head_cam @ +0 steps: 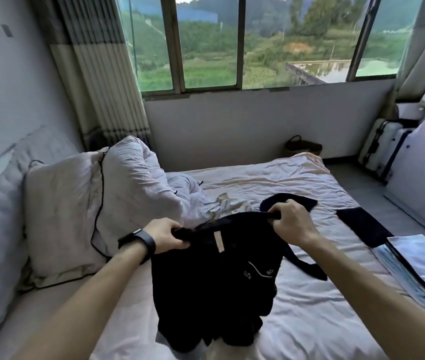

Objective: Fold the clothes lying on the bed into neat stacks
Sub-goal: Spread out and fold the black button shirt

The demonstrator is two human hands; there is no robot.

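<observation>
Two hands, left and right, each clamped on the black garment's top edge, lifted over bed. Step: spreading out. Next, likely: lay flat, square before folding.

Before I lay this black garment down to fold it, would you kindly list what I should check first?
1. Left hand grips the garment's top edge: ok.
2. Right hand grips the same edge: ok.
3. Garment hangs smooth: not ok, its lower part is bunched on the sheet.
4. Bare sheet nearby to lay it on: ok.
5. Dark strap trailing right belongs to it: cannot tell.
</observation>
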